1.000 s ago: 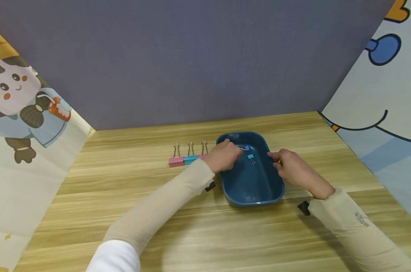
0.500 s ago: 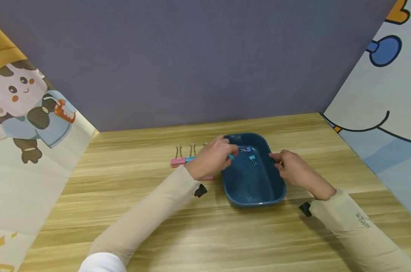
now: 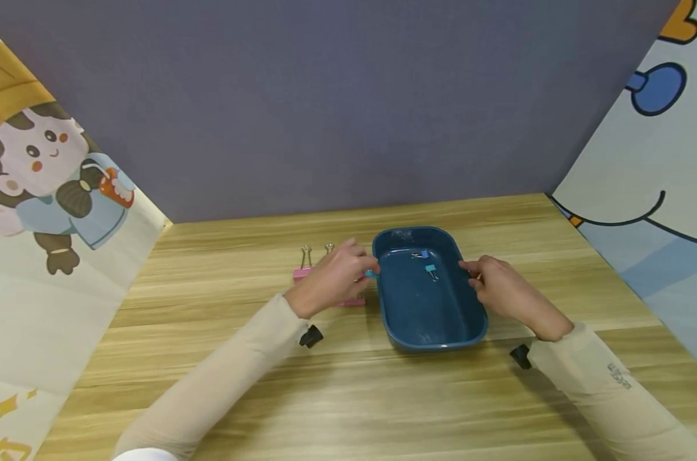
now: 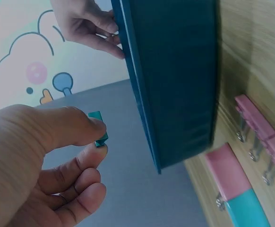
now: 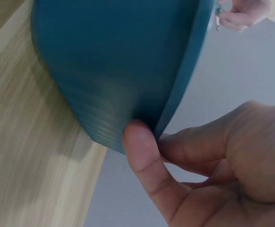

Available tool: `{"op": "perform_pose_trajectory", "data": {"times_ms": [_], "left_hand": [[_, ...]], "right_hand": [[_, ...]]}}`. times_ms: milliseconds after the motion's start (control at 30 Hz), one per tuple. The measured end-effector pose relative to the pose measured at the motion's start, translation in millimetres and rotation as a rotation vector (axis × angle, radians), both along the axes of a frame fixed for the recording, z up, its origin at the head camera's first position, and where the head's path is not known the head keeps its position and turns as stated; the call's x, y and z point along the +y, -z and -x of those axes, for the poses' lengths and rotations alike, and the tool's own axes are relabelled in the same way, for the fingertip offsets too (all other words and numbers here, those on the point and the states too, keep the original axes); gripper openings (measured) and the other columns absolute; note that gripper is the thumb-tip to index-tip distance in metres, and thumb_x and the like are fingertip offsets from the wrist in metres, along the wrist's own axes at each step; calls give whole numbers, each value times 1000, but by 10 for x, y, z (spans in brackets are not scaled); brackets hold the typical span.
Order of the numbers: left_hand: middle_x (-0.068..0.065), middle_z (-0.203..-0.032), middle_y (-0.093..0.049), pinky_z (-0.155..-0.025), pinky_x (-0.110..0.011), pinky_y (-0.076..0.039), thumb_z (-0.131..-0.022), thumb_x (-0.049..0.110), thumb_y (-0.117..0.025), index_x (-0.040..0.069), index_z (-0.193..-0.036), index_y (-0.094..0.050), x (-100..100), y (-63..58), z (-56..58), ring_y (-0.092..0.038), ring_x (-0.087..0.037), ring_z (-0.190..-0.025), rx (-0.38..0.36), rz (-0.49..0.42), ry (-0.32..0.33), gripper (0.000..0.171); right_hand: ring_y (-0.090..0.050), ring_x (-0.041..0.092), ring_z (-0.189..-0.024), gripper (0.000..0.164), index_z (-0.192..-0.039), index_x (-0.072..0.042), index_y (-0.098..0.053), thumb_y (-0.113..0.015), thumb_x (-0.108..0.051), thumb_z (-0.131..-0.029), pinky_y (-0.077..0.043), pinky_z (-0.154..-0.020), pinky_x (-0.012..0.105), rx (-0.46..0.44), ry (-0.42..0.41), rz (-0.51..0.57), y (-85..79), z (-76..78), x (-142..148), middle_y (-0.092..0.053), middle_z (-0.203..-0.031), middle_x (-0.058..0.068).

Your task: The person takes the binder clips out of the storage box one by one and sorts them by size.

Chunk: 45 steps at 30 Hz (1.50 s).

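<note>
My left hand point(image 3: 339, 272) pinches a small teal binder clip point(image 4: 98, 128) between thumb and forefinger, just outside the left rim of a dark blue plastic bin point(image 3: 434, 320). The other fingers are loosely bent. On the opposite side, my right hand point(image 3: 500, 288) holds the bin's right rim with its fingertips, one finger point(image 5: 141, 144) pressing the outer wall. Inside the bin lie a small blue binder clip point(image 3: 423, 254) and another small teal binder clip point(image 3: 431, 269), towards the far end.
Left of the bin stands a row of large binder clips, including a pink one point(image 4: 228, 170) and a turquoise one point(image 4: 248, 210), partly hidden by my left hand in the head view. Smaller pink clips point(image 4: 258, 120) line up before them. A grey partition point(image 3: 348, 115) backs the table.
My left hand has come out of the bin and moved left past its rim, carrying the small teal binder clip. The right hand keeps its place on the rim.
</note>
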<state>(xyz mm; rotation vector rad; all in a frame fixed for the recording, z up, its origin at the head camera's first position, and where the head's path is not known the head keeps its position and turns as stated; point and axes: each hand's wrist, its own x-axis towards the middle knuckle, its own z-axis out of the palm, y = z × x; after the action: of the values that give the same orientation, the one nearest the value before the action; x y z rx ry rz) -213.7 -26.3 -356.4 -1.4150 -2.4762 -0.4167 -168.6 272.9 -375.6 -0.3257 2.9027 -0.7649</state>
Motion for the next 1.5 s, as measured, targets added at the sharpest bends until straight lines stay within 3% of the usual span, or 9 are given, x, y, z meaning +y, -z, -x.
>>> {"op": "perform_pose_trajectory", "data": {"times_ms": [200, 300, 400, 533, 700, 833, 933, 1133, 1500], "left_hand": [[0, -83, -62, -69, -22, -44, -79, 8, -76, 11, -91, -73, -147, 86, 5, -49, -14, -79, -50, -15, -30, 12], [3, -81, -60, -83, -28, -45, -79, 7, -74, 12, -97, -72, -235, 132, 2, -48, -11, -76, -85, -2, -57, 18], [4, -80, -61, -84, -31, -43, -78, 5, -73, 13, -99, -73, -329, 187, -3, -47, -10, -73, -121, 18, -88, 23], [2, -79, -63, -68, -28, -44, -77, 5, -75, 12, -91, -73, -449, 288, -2, -48, -13, -74, -144, 47, -116, 15], [1, -83, -68, -69, -27, -45, -75, 5, -77, 11, -86, -73, -561, 454, 22, -54, -13, -75, -131, 85, -117, 12], [0, -83, -70, -89, -37, -45, -74, 0, -77, 9, -84, -73, -618, 570, 36, -61, -12, -76, -163, 69, -103, 14], [-3, -83, -70, -104, -47, -32, -73, -6, -75, 7, -84, -73, -642, 625, 33, -65, -14, -78, -216, 44, -106, 17], [-2, -81, -70, -108, -47, -24, -72, -6, -76, 7, -82, -71, -641, 679, 31, -64, -10, -72, -271, 44, -146, 18], [0, -79, -68, -108, -48, -24, -73, -1, -78, 8, -80, -70, -633, 682, 38, -62, -9, -72, -250, 47, -147, 14]], "right_hand": [[-46, 19, -65, 40, -129, 14, -47, -49, 9, -90, -38, -52, 28, 5, -5, -6, 6, -4, 9, -53, -93, 18], [-48, 20, -68, 40, -129, 14, -47, -49, 9, -90, -39, -53, 28, 10, -8, -8, 9, -2, 10, -53, -92, 18], [-48, 20, -69, 39, -129, 15, -47, -49, 9, -90, -39, -53, 28, 7, -9, -8, 14, 1, 11, -54, -93, 19], [-47, 20, -67, 39, -129, 15, -47, -49, 9, -90, -39, -52, 28, 1, -8, -5, 22, 4, 17, -53, -95, 20], [-47, 20, -68, 39, -129, 15, -47, -50, 9, -90, -39, -52, 28, 10, -9, -4, 28, 5, 24, -54, -94, 19], [-45, 19, -64, 39, -129, 14, -47, -50, 9, -90, -38, -51, 27, 16, -12, 2, 31, 8, 25, -54, -93, 18], [-45, 19, -63, 39, -128, 15, -48, -50, 9, -90, -38, -50, 27, 23, -17, 3, 32, 13, 25, -53, -91, 17], [-45, 19, -64, 39, -128, 15, -48, -50, 9, -90, -38, -51, 28, 27, -23, -4, 30, 17, 25, -53, -91, 17], [-46, 20, -66, 38, -128, 15, -48, -50, 10, -90, -38, -51, 27, 23, -20, 1, 32, 21, 21, -54, -95, 21]]}}
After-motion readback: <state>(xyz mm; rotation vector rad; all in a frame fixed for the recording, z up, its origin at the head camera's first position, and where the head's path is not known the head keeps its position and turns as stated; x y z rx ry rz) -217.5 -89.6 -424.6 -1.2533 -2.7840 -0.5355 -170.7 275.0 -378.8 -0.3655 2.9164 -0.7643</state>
